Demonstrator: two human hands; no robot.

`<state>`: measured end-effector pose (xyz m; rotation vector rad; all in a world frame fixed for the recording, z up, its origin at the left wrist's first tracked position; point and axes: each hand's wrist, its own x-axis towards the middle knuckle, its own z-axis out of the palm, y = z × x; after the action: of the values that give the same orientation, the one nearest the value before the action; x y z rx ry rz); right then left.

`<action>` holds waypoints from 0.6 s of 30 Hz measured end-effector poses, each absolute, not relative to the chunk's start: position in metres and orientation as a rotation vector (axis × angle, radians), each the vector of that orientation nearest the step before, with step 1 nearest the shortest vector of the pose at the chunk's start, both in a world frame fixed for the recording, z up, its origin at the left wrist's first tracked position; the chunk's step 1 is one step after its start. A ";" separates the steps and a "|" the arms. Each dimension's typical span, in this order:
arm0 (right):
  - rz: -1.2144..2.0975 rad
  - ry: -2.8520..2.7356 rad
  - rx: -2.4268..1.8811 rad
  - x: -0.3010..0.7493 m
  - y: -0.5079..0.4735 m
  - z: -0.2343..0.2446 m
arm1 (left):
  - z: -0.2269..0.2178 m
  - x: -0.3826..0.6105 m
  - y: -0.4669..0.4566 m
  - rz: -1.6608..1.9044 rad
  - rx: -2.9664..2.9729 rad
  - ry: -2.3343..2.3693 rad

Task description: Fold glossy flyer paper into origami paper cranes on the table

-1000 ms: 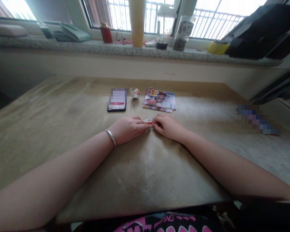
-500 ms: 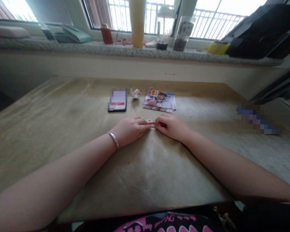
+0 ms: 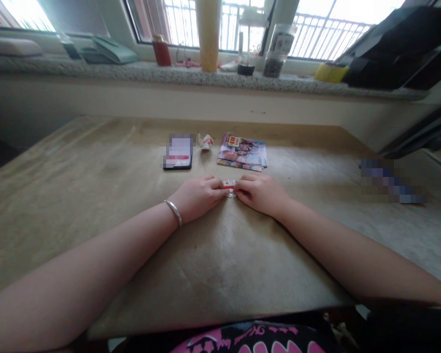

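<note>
A small piece of white paper with red print (image 3: 228, 184) lies on the table between my hands, and its side edges are hidden under my fingers. My left hand (image 3: 200, 195), with a silver bangle at the wrist, has its fingers closed on the paper's left side. From the other side my right hand (image 3: 259, 192) pinches the paper's right edge, fingers curled. Just beyond my hands, a crumpled piece of white-and-red paper (image 3: 206, 142) sits between a phone (image 3: 178, 152) and a small stack of colourful printed booklets (image 3: 242, 151).
The pale tabletop (image 3: 206, 274) reaches to the wall below a stone windowsill (image 3: 132, 71). On the sill stand a red bottle (image 3: 162, 51), a yellow cylinder (image 3: 208, 37), clear containers (image 3: 277, 54) and a black bag (image 3: 393, 54). A blurred bluish object (image 3: 391, 181) lies at the right.
My right hand's fingers have closed in tighter over the paper's right edge. My left hand has hardly moved, and the other things lie where they were.
</note>
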<state>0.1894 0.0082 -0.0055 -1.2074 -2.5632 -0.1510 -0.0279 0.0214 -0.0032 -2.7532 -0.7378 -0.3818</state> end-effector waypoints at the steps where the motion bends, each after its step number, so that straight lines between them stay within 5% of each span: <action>1: -0.147 -2.554 -1.230 0.188 0.008 -0.005 | -0.003 -0.028 0.021 -0.376 -2.752 -0.737; 18: -0.052 -2.448 -1.424 0.179 0.003 -0.001 | -0.003 -0.029 0.027 -0.259 -2.727 -0.689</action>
<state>0.1794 0.0026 -0.0006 -1.4245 -2.4481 -0.0522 -0.0288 0.0274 -0.0026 -2.7271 -0.6890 -0.2592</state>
